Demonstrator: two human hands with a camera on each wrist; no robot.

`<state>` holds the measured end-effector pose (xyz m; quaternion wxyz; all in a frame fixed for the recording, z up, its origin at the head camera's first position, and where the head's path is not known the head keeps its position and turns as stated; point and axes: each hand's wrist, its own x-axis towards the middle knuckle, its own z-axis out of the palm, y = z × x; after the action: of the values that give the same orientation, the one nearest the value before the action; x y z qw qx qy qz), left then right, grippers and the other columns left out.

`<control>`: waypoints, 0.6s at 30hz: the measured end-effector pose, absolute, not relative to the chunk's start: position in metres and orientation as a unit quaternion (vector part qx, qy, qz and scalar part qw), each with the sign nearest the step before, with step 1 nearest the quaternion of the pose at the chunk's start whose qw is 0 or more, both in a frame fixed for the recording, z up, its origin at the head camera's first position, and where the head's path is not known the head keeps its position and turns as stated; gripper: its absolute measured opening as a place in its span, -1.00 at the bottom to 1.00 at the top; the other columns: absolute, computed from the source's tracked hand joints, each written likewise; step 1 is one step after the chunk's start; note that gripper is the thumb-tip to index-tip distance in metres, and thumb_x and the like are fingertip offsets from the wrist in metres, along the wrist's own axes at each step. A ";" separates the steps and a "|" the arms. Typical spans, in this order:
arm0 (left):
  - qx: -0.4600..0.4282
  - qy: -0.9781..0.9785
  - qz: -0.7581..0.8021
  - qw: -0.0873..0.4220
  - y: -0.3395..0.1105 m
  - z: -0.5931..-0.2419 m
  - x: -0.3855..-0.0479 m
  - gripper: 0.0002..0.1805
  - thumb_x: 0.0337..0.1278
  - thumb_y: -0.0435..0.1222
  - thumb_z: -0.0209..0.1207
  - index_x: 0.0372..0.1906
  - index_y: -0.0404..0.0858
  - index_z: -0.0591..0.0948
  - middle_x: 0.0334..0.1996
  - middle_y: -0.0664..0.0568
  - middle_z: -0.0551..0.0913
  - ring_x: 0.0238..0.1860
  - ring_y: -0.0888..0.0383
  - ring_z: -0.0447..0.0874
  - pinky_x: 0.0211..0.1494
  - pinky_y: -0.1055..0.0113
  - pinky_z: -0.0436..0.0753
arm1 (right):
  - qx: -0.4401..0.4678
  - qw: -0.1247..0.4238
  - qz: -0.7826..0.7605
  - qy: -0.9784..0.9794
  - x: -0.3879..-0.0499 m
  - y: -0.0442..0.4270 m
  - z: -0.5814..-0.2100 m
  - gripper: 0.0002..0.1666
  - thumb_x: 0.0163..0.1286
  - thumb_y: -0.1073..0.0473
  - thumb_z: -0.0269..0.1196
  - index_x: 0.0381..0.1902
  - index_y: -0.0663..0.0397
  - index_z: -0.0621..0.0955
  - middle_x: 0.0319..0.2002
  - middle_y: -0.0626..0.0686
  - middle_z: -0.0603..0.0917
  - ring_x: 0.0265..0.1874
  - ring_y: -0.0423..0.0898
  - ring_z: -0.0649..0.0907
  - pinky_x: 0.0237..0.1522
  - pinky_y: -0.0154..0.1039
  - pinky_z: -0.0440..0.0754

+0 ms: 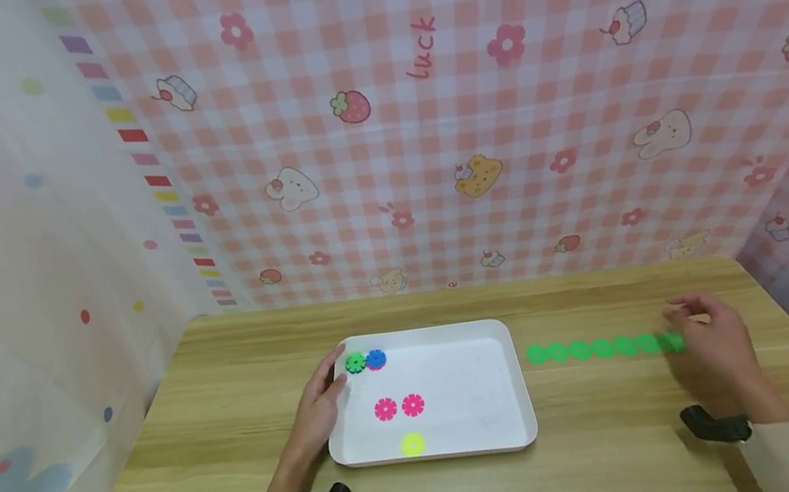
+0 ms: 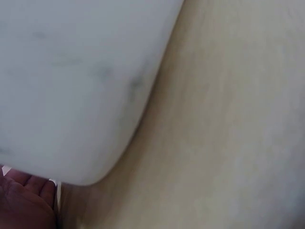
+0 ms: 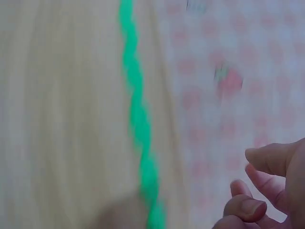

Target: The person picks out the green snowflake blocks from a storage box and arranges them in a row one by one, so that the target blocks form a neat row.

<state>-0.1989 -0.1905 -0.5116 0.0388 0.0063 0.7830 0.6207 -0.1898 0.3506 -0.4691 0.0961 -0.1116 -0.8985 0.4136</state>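
Observation:
At the left side of a white tray (image 1: 467,437), my left hand (image 1: 318,412) grips the rim, its thumb over the edge and its fingers along the outside. The left wrist view catches part of that palm (image 2: 26,202) beside the tray's wall (image 2: 90,119). My right hand (image 1: 717,335) hovers by the right end of a row of green notched discs (image 1: 603,349). In the right wrist view, the thumb (image 3: 269,158) and loosely bent fingers have a gap between them, with nothing seen in it. There the green row (image 3: 138,119) is blurred.
Inside the tray lie a green disc (image 1: 355,363), a blue disc (image 1: 376,359) partly over a pink one, two pink discs (image 1: 385,409) and a yellow disc (image 1: 413,444). Behind the wooden table (image 1: 584,463) hangs a checked cloth (image 1: 426,149).

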 end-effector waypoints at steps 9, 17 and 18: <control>0.025 0.784 0.620 0.016 -0.189 -0.512 -0.198 -0.47 0.54 -0.36 -0.20 0.53 -0.16 0.21 0.58 -0.11 0.03 0.59 -0.02 -0.14 0.59 0.01 -0.08 | 0.011 0.000 0.463 -0.886 -0.202 0.269 -0.432 -0.44 0.53 -0.15 0.07 0.19 0.18 0.51 0.07 0.18 0.53 0.07 0.11 0.56 -0.11 -0.17 0.58; 0.012 0.778 0.627 0.032 -0.190 -0.508 -0.197 -0.47 0.55 -0.33 -0.19 0.53 -0.12 0.21 0.57 -0.03 0.06 0.59 0.04 -0.14 0.61 0.06 -0.11 | 0.070 -0.062 0.516 -0.852 -0.221 0.206 -0.419 -0.63 0.51 0.05 0.16 0.06 0.24 0.57 0.00 0.24 0.63 0.06 0.21 0.57 -0.07 -0.09 0.62; 0.011 0.778 0.627 0.033 -0.190 -0.508 -0.196 -0.47 0.55 -0.32 -0.18 0.53 -0.12 0.21 0.57 -0.02 0.06 0.59 0.04 -0.14 0.61 0.06 -0.11 | 0.076 -0.069 0.514 -0.852 -0.223 0.198 -0.418 -0.65 0.50 0.07 0.17 0.05 0.24 0.58 -0.01 0.23 0.63 0.04 0.18 0.57 -0.07 -0.09 0.61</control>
<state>-0.1962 -0.1902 -0.5080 0.0331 0.0110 0.7779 0.6274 -0.2231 0.1977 -0.4180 -0.0691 0.0759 -0.8517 0.5139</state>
